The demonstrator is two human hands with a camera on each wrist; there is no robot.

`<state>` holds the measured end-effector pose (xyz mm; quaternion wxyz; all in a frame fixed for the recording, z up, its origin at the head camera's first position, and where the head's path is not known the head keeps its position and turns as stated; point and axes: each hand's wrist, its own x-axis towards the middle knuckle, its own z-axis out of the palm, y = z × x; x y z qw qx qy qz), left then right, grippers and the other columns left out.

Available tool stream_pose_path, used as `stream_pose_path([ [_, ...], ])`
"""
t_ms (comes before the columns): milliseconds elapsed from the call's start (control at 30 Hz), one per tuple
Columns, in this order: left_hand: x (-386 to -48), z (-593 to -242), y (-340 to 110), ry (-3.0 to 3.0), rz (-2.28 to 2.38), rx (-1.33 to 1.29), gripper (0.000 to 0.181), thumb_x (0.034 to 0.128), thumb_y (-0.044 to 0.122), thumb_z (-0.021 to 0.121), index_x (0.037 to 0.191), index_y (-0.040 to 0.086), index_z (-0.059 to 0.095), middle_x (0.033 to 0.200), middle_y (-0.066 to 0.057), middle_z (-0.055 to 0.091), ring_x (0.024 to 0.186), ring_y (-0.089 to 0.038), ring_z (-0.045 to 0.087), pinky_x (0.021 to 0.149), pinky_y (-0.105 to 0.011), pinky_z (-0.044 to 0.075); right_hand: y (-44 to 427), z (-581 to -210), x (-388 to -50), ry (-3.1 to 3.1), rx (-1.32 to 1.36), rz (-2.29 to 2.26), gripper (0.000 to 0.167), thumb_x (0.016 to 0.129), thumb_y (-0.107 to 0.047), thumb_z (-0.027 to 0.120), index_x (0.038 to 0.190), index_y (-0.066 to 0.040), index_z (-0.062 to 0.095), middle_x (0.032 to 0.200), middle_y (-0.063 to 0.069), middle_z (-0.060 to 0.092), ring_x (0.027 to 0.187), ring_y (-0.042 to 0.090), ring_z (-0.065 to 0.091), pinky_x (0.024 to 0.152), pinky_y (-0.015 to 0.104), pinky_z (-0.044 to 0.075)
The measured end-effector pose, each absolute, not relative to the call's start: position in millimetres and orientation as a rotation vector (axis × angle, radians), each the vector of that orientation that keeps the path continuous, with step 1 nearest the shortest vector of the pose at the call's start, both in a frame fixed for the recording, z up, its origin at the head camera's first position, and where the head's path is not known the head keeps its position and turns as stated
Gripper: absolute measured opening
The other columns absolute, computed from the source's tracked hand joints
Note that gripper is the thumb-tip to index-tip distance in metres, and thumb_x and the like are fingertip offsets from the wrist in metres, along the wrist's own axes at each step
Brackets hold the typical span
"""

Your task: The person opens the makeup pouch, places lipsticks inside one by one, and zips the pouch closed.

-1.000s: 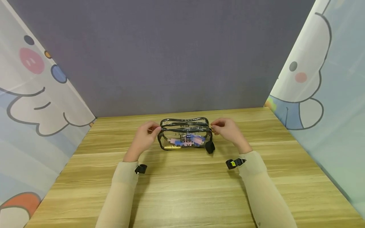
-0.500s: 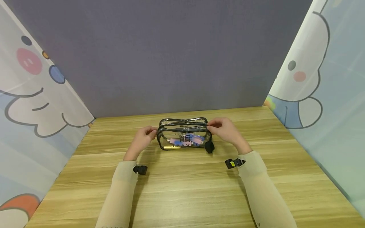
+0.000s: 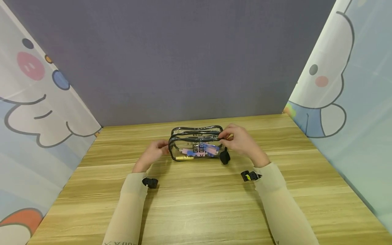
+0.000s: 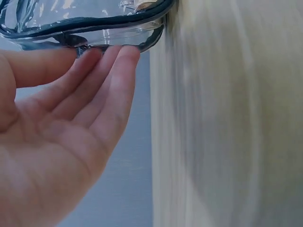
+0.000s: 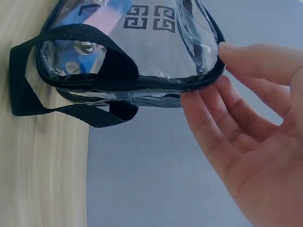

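Observation:
A clear zip pouch with black piping and printed lettering stands upright on the wooden table. Through its front show blue and pink items and a gold-coloured strip. At its left end is my left hand; in the left wrist view the nearly straight fingertips touch the end panel. My right hand pinches the top right corner, the thumb on the piping and the other fingers against the end panel. From that end a black strap loop hangs out.
The wooden table reaches back to a grey panel. Cartoon-printed curtains flank both sides. A black strap sits at the left wrist and another black strap at the right.
My left hand has come off the top left corner and slid down along the pouch's end. My right hand has moved left onto the top right corner. The pouch has barely shifted.

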<state>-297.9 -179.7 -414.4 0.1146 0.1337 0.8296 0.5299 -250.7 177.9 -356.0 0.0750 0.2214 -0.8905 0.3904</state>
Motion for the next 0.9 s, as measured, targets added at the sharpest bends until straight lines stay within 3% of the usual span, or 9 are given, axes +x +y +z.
stream_pose_path([
  [200, -300.0, -419.1, -180.7, 2.278, 1.608, 0.412, 0.037, 0.1088, 0.007, 0.04, 0.137, -0.015, 0.05, 0.13, -0.033, 0.057, 0.115, -0.044, 0.062, 0.106, -0.053, 0.046, 177.3, -359.6, -253.4, -2.634, 0.669, 1.142, 0.011, 0.092, -0.002, 0.072, 0.102, -0.001, 0.077, 0.095, 0.006, 0.062, 0.084, 0.019, 0.059, 0.076, 0.037, 0.055],
  [433, -300.9, -421.2, -182.1, 2.307, 1.593, 0.425, 0.032, 0.1077, 0.007, 0.043, 0.124, -0.014, 0.059, 0.105, -0.018, 0.064, 0.099, -0.03, 0.064, 0.1, -0.053, 0.049, 174.7, -358.7, -252.8, -2.626, 0.664, 1.131, 0.011, 0.091, 0.001, 0.072, 0.101, 0.0, 0.076, 0.095, 0.006, 0.063, 0.084, 0.019, 0.06, 0.075, 0.036, 0.055],
  [633, -302.3, -421.5, -184.2, 2.298, 1.609, 0.39, 0.029, 0.1067, 0.006, 0.044, 0.121, -0.016, 0.058, 0.096, -0.009, 0.059, 0.089, -0.025, 0.057, 0.093, -0.048, 0.049, 172.4, -357.0, -252.0, -2.63, 0.665, 1.129, 0.011, 0.092, 0.0, 0.071, 0.101, 0.0, 0.076, 0.094, 0.007, 0.063, 0.084, 0.02, 0.059, 0.076, 0.036, 0.055],
  [900, -301.3, -420.4, -184.2, 2.263, 1.657, 0.346, 0.025, 0.106, 0.008, 0.047, 0.118, -0.011, 0.058, 0.092, -0.008, 0.056, 0.082, -0.025, 0.052, 0.086, -0.046, 0.047, 172.2, -356.6, -251.1, -2.647, 0.648, 1.147, 0.011, 0.092, 0.0, 0.07, 0.102, 0.001, 0.075, 0.095, 0.007, 0.063, 0.085, 0.02, 0.059, 0.076, 0.037, 0.055],
])
